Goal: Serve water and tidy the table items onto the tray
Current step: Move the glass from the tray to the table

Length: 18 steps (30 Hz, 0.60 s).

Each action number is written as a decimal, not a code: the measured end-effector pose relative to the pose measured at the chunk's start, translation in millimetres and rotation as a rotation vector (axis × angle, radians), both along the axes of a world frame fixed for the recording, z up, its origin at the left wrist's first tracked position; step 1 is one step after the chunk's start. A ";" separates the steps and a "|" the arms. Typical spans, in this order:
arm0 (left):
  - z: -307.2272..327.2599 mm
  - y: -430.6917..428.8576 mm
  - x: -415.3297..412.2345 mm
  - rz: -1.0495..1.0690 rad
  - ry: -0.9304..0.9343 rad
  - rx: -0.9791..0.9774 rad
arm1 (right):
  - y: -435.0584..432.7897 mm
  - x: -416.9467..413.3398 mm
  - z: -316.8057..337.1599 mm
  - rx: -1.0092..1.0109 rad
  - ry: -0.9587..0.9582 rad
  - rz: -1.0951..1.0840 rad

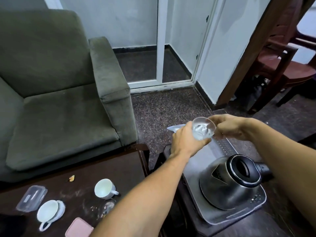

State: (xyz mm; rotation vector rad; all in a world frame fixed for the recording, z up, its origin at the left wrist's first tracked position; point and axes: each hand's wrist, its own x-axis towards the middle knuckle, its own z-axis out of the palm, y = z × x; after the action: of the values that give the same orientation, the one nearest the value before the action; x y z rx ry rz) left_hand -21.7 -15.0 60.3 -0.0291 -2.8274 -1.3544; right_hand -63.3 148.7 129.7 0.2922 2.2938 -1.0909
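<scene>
My left hand [186,142] grips the glass [203,128] above the tray [213,218], right hand [229,127] pinching its rim; maybe tissue inside, hard to tell. Kettle [230,180] sits on the tray; two cups [104,188] wait on the worktop [102,168].

Kettle [229,187]: brushed steel, satin sheen, with a glossy black plastic collar. Tray [220,218] beneath kettle: matt grey plastic. Tumbler [203,128] beyond kettle: clear smooth glass. Left of kettle: Table [111,168], dark smudged wood; Teacup [104,188], white glazed ceramic; Armchair [59,108], green napped cloth.
</scene>
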 end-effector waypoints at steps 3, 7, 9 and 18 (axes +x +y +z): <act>35.0 -42.9 9.7 0.016 0.060 -0.001 | -43.9 16.0 32.8 0.034 0.152 0.112; 69.7 -121.2 36.6 0.014 0.120 -0.025 | -117.3 49.6 51.7 0.074 0.354 0.211; 79.0 -167.0 55.9 0.018 0.120 -0.052 | -154.5 68.0 51.1 0.089 0.428 0.281; 85.4 -365.3 167.6 0.079 -0.037 0.073 | -330.8 152.6 22.3 -0.146 0.539 0.422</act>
State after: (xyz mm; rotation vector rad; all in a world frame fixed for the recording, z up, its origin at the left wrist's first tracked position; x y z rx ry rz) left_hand 145.9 -380.3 145.7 0.1083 -2.7728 -1.4552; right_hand 89.3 -182.1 152.0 -0.5883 2.5384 -1.2001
